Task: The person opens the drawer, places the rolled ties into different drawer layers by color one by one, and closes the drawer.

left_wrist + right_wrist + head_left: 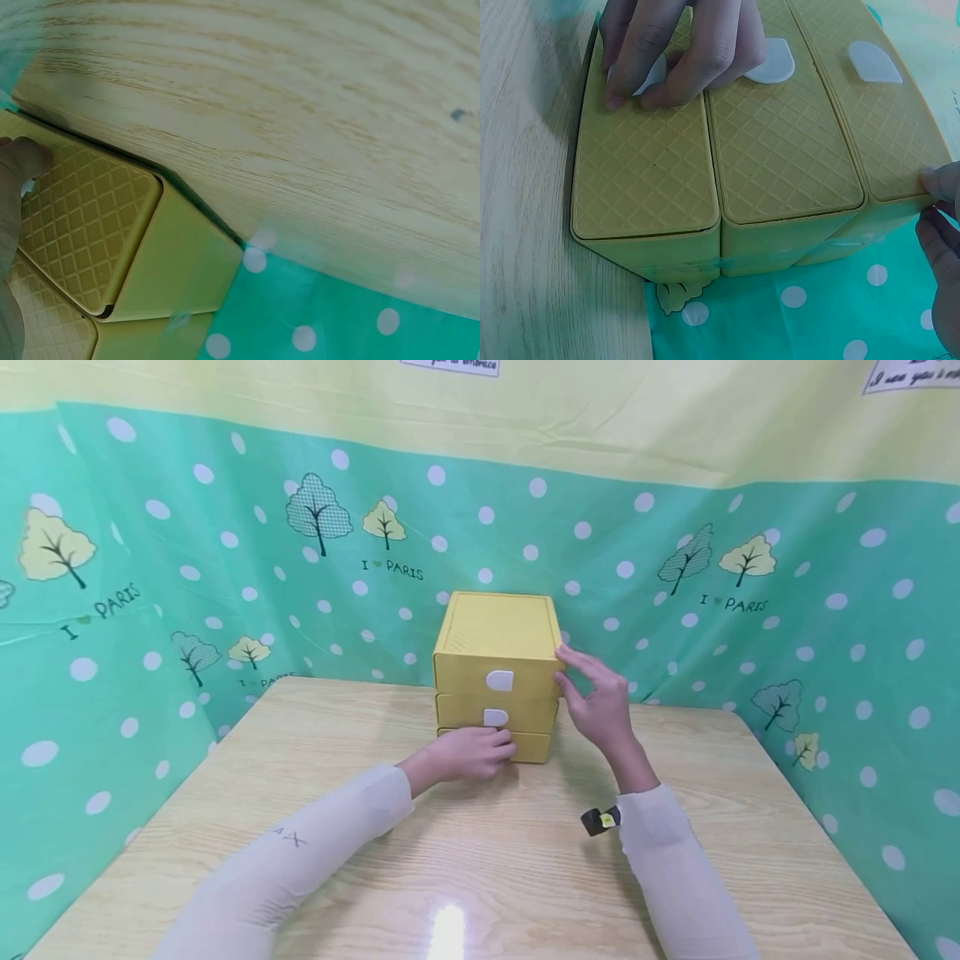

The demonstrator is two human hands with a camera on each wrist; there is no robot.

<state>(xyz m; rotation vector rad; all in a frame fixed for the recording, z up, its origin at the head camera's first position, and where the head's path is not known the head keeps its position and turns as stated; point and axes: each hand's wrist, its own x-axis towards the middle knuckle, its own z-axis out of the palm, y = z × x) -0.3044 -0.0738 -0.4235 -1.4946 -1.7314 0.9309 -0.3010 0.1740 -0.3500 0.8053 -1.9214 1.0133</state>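
Observation:
A yellow three-drawer cabinet [498, 627] stands upright, with white tabs on its drawer fronts. My left hand [472, 753] is at the bottom drawer [532, 748]. In the right wrist view, its fingers pinch that drawer's white tab [654, 73], partly covering it. All three drawers sit flush in the frame. My right hand [602, 706] holds the cabinet's upper right front corner, with thumb and fingers on either side of the edge. The left wrist view shows the diamond-patterned drawer front [90, 210] and part of my left hand [11, 202] at the edge.
The cabinet stands on a light wood table [360, 868] near its back edge. A green dotted cloth [247, 535] hangs behind and at both sides. A small black strap with a yellow patch [600, 821] sticks out at the right sleeve.

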